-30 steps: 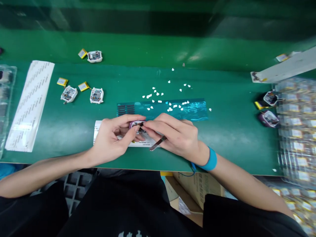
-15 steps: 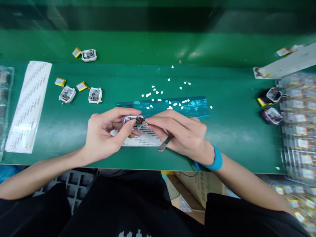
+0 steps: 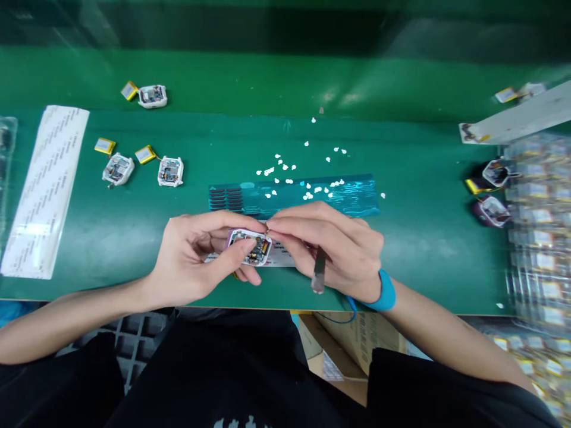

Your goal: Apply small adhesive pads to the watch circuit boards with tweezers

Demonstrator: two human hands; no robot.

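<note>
My left hand [image 3: 196, 255] is closed around a small purple-and-white watch case [image 3: 263, 252], its open side with the circuit board facing up and my thumb lying across it. My right hand [image 3: 334, 249] grips metal tweezers [image 3: 318, 273], their flat rear end sticking out below the fingers. The fingertips of both hands meet at the upper right corner of the case; the tweezer tips are hidden there. Beneath the hands lies a white printed sheet [image 3: 281, 257]. Just behind is a blue film strip [image 3: 267, 205] with dark pieces at its left end.
Small white tabs [image 3: 289, 181] lie scattered behind my hands. White watch cases [image 3: 170, 171] with yellow batteries stand to the left, beside a long white strip [image 3: 44, 190]. On the right are purple cases [image 3: 492, 211], a white bar [image 3: 517, 116] and clear trays [image 3: 542, 238].
Both hands have come slightly nearer to me with the watch case. The tweezers' rear end has swung right and down, and the dark pieces on the blue film are now uncovered.
</note>
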